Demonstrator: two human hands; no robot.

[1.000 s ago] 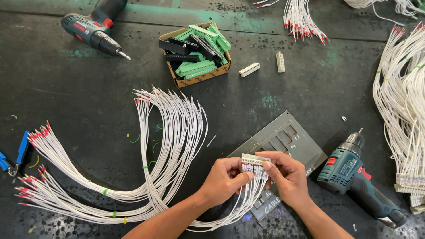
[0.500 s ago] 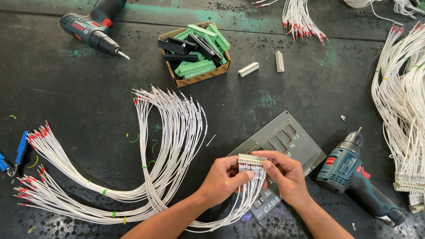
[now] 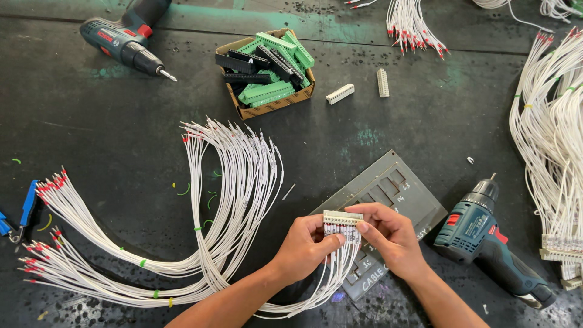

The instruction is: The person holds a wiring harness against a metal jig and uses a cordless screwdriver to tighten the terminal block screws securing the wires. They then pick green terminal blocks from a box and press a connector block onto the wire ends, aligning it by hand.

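Barely shifted, left hand [image 3: 303,246] and right hand [image 3: 388,234] grip the white connector [image 3: 342,217] over a grey plate [image 3: 388,182], drill [image 3: 486,243] beside.

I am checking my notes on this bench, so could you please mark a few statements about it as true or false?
1. Both hands hold one white connector block with white wires running down from it. True: the left hand and right hand grip the white connector block.
2. The cardboard box holds red connectors. False: the cardboard box holds green and black ones.
3. A cordless drill lies right of the hands. True: the cordless drill lies there.
4. The grey metal plate stands upright. False: the grey metal plate lies flat on the bench.
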